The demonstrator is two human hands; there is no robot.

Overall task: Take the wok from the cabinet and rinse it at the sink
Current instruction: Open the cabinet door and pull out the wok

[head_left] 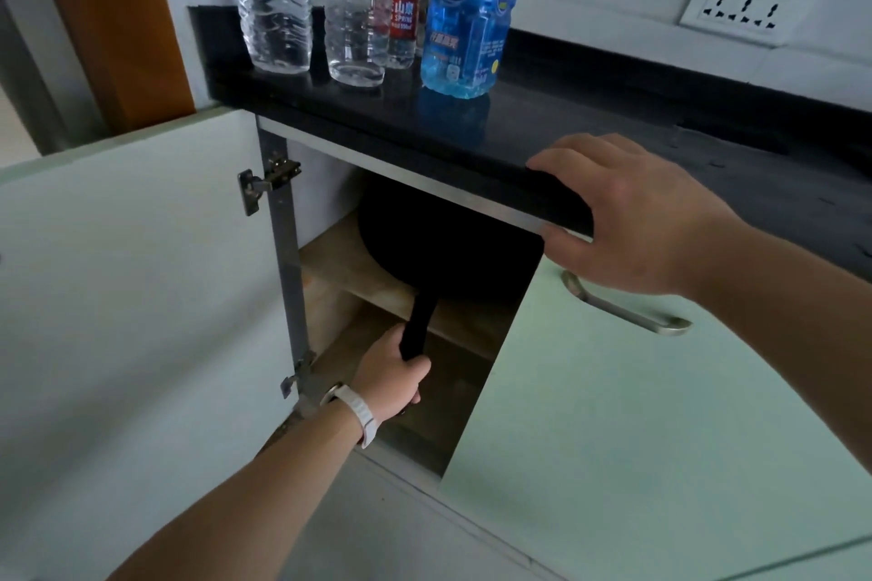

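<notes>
While the left hand [394, 375] grips the wok [443, 245] handle, its pan lies beyond on the cabinet [330, 264] shelf, handle pointing out toward the person; the right hand [627, 212] clasps the countertop [472, 142] edge above.

My left hand [394, 373] grips the black wok [448, 245] handle; wok sits on the cabinet [141, 274] shelf, door open. Right hand [627, 212] holds the countertop [542, 123] front edge. Bottles [358, 14] at its back-left corner.
</notes>
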